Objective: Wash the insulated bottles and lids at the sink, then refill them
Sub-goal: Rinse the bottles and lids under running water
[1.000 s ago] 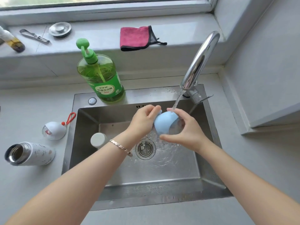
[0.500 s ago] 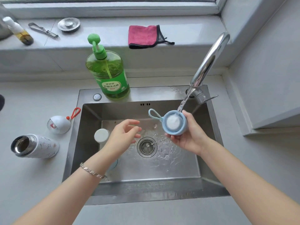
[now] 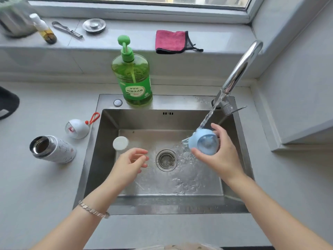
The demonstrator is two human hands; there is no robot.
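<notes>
My right hand (image 3: 222,156) grips a light blue bottle lid (image 3: 203,142) under the running water from the faucet (image 3: 239,69), over the right side of the steel sink (image 3: 137,206). My left hand (image 3: 130,165) hovers over the sink's left half, fingers loosely spread, holding nothing. A second bottle with a white end (image 3: 120,143) stands in the sink's left corner, mostly hidden by my left hand and arm. A white insulated bottle (image 3: 52,149) lies open on the counter to the left, with its white lid with a red loop (image 3: 77,128) beside it.
A green dish soap pump bottle (image 3: 132,78) stands on the sink's back rim. On the windowsill lie a pink cloth (image 3: 171,41), a sink strainer plug (image 3: 94,25), a peeler (image 3: 67,30) and a small oil bottle (image 3: 44,29). The drain (image 3: 165,160) is in the sink's middle.
My left hand has let go of the blue lid and dropped to the left. My right hand has turned the lid from opening-up onto its side under the stream.
</notes>
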